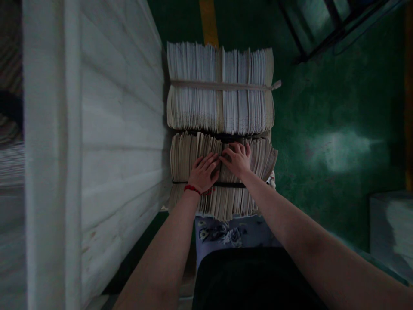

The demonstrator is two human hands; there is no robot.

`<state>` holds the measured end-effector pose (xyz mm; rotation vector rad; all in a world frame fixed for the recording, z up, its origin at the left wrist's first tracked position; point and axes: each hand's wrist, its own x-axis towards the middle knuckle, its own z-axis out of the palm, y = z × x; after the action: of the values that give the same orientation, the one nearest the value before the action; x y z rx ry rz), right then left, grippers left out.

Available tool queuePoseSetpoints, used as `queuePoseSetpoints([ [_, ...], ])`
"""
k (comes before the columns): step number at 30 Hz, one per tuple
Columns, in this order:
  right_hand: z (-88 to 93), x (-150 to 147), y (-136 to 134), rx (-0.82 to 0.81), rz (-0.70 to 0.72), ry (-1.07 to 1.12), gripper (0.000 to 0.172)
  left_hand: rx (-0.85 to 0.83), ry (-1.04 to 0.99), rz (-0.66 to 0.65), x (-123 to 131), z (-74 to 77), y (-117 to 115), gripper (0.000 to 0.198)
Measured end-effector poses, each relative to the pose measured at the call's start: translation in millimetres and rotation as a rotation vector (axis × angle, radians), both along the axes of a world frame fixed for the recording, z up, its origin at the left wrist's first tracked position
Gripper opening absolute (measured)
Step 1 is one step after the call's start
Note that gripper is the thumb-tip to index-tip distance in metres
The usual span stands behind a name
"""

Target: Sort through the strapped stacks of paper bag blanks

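Two bundles of thin sheets, stood on edge and packed tight, lie one behind the other in the head view. Across the nearer, brownish bundle runs a dark band. My left hand rests on its top edges, fingers stretched toward the middle and thumb apart. Beside it my right hand touches the same bundle, its fingers bent but spread. Both hands' fingertips come close together at mid-bundle. The farther, whiter bundle is tied with a pale strap knotted at its right end.
A tall white slatted wall or crate side rises close on the left. Green floor with a yellow line lies around. A dark metal frame stands at upper right, a grey box-like object at lower right. Flowered cloth shows below the bundles.
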<state>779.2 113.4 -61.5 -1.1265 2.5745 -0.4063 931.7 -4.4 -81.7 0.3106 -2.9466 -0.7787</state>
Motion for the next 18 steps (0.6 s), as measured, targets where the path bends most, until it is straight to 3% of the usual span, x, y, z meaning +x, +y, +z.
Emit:
queuePoseSetpoints([
  [18,-0.5,1.6,-2.9,0.013,-0.003,-0.002,0.020,0.009,-0.006,0.001,0.0,-1.6,-0.4,0.042],
])
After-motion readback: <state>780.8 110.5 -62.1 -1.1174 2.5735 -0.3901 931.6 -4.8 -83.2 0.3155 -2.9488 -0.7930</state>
